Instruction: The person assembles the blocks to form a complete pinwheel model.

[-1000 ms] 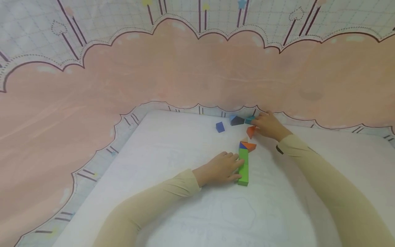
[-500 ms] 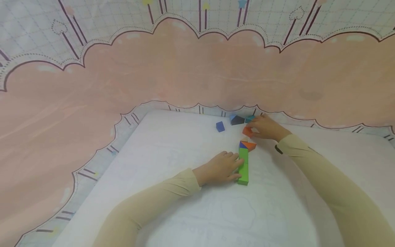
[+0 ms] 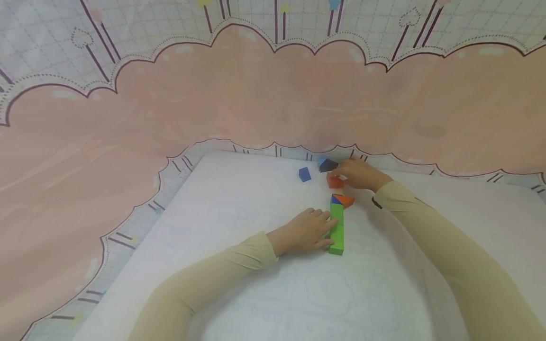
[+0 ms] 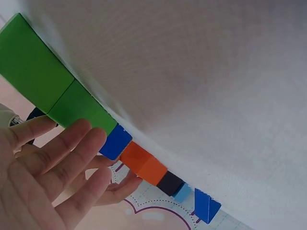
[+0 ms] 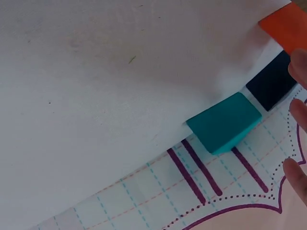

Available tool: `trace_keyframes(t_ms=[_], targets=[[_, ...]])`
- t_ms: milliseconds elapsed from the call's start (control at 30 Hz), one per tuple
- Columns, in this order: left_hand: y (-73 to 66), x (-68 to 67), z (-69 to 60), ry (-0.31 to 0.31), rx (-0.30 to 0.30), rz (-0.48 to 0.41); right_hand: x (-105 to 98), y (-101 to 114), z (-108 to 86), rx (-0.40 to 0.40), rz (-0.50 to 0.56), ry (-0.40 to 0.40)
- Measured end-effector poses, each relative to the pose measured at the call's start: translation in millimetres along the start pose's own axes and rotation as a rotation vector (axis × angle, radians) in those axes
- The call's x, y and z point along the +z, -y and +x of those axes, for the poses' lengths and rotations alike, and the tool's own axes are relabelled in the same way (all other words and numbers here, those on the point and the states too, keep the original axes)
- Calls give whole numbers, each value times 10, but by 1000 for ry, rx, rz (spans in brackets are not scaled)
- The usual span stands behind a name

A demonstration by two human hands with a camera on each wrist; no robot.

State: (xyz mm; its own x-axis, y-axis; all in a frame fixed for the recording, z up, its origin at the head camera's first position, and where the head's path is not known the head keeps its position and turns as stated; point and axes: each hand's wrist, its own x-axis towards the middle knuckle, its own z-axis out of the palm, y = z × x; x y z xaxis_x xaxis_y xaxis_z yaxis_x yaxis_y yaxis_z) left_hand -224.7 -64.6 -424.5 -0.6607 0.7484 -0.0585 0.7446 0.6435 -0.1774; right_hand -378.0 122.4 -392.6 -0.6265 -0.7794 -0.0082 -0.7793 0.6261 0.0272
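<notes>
My left hand (image 3: 304,232) lies beside two green blocks (image 3: 337,229) set end to end, its straight fingers touching their left side. Beyond them sit a small blue triangular block (image 3: 334,201), an orange triangular block (image 3: 348,201) and a pale wooden piece (image 3: 338,192). My right hand (image 3: 360,174) pinches a red-orange block (image 3: 334,182) just past that pale piece, with the grip itself partly hidden. A teal block (image 5: 224,122) shows in the right wrist view; in the head view my right hand covers it.
A dark block (image 3: 328,165) with a light blue side stands at the table's far edge. Left of it lies a blue block (image 3: 304,174). The white tabletop (image 3: 239,199) ends against a pink and white patterned cloth (image 3: 273,104).
My right hand has moved left with the red-orange block, now directly beyond the row of blocks. It has come over the teal block. My left hand stays where it was.
</notes>
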Motion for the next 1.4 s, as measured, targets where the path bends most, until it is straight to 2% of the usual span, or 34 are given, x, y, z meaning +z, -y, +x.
trace_keyframes(t_ms=[200,467,700,867,1133,1400], targets=[[6,3,2,-6,-2,-16,27,-25,50,-29,-25,-28],[8,9,5,-20,3,-7,55,-70,62,-42,-118,-79],[13,-3,9,-6,5,-14,17,-53,23,-26,-51,-75],[15,-25,8,15,-4,-41,30,-47,29,-41,-69,-91],[2,-24,8,0,0,-41,67,-71,93,-44,-85,-66],[13,-32,-6,-2,-4,-38,29,-44,50,2,-20,-34]])
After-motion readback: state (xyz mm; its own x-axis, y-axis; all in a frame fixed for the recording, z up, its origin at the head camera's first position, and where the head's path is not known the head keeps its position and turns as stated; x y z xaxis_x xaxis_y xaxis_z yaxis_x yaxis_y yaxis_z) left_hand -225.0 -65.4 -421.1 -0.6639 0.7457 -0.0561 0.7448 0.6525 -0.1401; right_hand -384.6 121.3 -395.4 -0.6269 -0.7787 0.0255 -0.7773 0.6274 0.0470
